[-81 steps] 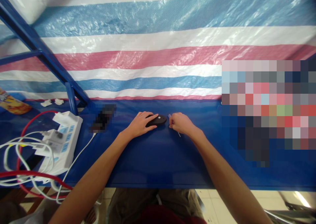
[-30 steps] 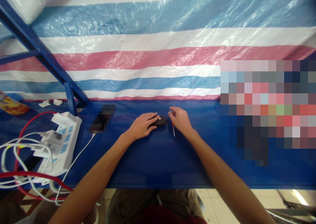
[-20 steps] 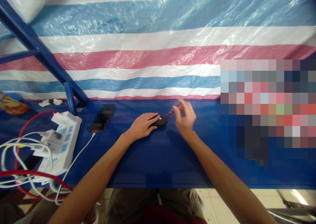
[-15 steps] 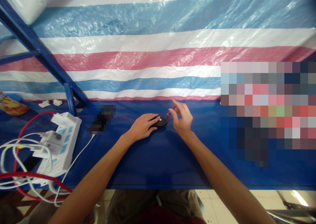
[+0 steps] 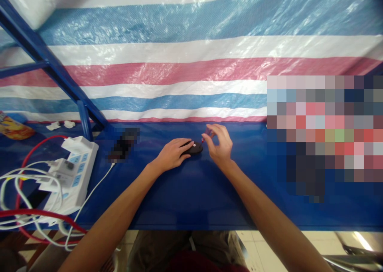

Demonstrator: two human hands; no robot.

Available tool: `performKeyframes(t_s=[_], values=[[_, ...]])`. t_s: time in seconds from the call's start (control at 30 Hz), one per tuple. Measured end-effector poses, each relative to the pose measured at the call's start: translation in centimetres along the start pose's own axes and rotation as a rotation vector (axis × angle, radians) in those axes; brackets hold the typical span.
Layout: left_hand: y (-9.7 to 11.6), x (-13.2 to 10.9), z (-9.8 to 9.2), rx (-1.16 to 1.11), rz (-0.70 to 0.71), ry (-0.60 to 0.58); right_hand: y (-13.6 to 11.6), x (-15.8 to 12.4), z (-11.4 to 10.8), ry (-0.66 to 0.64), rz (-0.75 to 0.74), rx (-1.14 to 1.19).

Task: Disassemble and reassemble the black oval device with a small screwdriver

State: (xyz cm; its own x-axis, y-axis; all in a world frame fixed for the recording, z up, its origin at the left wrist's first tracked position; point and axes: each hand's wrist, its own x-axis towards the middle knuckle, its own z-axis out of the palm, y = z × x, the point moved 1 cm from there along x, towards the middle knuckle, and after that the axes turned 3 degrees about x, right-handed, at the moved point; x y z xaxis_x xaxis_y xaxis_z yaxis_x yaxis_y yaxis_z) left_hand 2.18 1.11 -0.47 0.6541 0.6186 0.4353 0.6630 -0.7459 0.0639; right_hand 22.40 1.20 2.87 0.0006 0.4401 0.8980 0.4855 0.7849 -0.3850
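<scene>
One hand (image 5: 172, 154) on mouse (image 5: 195, 147), probable screwdriver (image 5: 205, 137) pinched

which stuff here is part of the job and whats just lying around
In use:
black oval computer mouse under the left hand
thin red-handled screwdriver in the right hand

Lying about:
white plastic power strip
red and white cables
yellow foil packet

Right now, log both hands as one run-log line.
left hand: cupped over black oval mouse | right hand: pinches slim red-handled screwdriver | tip: beside mouse

I'm getting bright, even light here, with glare on the tarp (image 5: 191, 24) (shadows stay faint), and the wide lens bows the edges.
</scene>
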Motion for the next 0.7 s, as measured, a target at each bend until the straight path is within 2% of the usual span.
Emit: performKeyframes(t_s=[0.43, 0.57, 0.7], values=[[-0.1, -0.01, 0.12, -0.003, 0.01, 0.011, -0.26, -0.15, 0.12, 0.011, 0.004, -0.01], [-0.03, 0.06, 0.06, -0.006, 0.012, 0.013, -0.16, -0.2, 0.25, -0.035, 0.026, 0.023], [0.02, 0.08, 0.06, -0.008, 0.01, 0.013, -0.14, -0.19, 0.27, 0.012, 0.02, 0.035]])
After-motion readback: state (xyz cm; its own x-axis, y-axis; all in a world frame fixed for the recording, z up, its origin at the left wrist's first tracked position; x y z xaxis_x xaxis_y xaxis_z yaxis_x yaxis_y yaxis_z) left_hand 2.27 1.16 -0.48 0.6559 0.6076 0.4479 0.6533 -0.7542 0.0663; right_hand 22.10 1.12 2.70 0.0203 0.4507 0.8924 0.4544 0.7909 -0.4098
